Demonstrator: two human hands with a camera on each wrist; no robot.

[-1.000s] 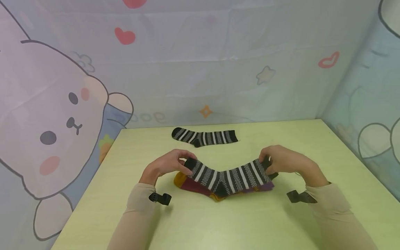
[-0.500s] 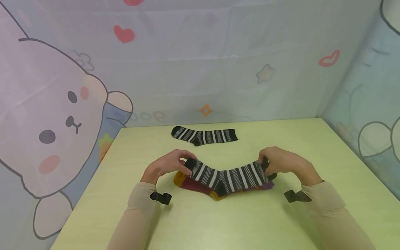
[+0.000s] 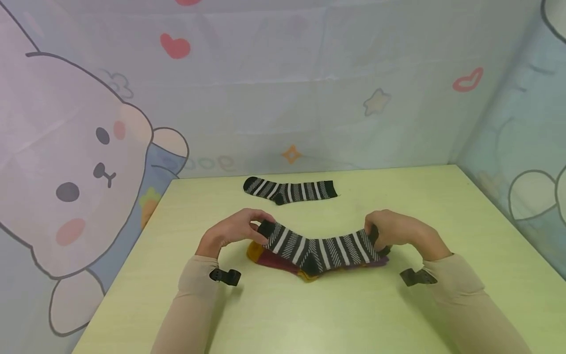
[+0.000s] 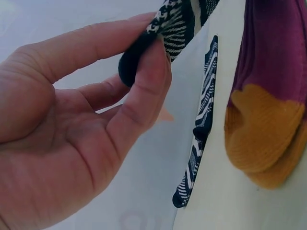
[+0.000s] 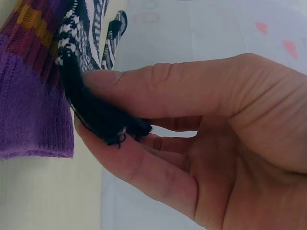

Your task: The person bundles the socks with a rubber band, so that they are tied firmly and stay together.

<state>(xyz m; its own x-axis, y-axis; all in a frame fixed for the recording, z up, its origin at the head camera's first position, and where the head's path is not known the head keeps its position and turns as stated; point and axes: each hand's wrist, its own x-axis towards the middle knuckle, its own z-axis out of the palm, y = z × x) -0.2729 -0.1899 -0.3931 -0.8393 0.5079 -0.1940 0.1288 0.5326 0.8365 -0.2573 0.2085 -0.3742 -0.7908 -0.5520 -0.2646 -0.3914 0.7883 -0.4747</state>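
Both hands stretch a black-and-white striped sock (image 3: 327,253) between them, its middle sagging at the heel. My left hand (image 3: 240,227) pinches the black toe, seen close up in the left wrist view, between thumb (image 4: 96,48) and fingers. At the other end my right hand (image 3: 393,228) pinches the black cuff (image 5: 96,112), where a loose thread shows. Behind and below the held sock lie maroon socks (image 3: 278,262) with mustard toes (image 4: 264,134) and purple cuffs (image 5: 38,105); the held sock hides much of them in the head view.
Another black-and-white striped sock (image 3: 292,191) lies flat near the back edge of the pale yellow table (image 3: 300,314). A cartoon-printed cloth (image 3: 265,88) hangs behind the table and along its sides.
The right hand has shifted very slightly left and down, and the left hand slightly left, with the striped sock still held between them. The other socks have not moved.
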